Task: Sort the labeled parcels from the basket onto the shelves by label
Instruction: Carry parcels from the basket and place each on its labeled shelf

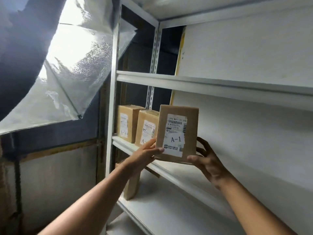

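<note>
A brown cardboard parcel (178, 122) with a white label marked A-1 stands upright at the front edge of the middle shelf (171, 175). My left hand (147, 153) holds its lower left corner, thumb on the front face. My right hand (207, 162) grips its lower right corner, thumb on the front and fingers curled behind. Two more brown parcels, one (129, 122) at the far left and one (148, 128) beside it, stand on the same shelf; both labels start with A. The basket is out of view.
The white metal rack has an upper shelf (211, 85) above and a lower shelf (169, 214) below, where a brown parcel (131, 187) stands behind my left arm. A silver reflective umbrella (72, 68) hangs at the left. White wall panels back the shelves.
</note>
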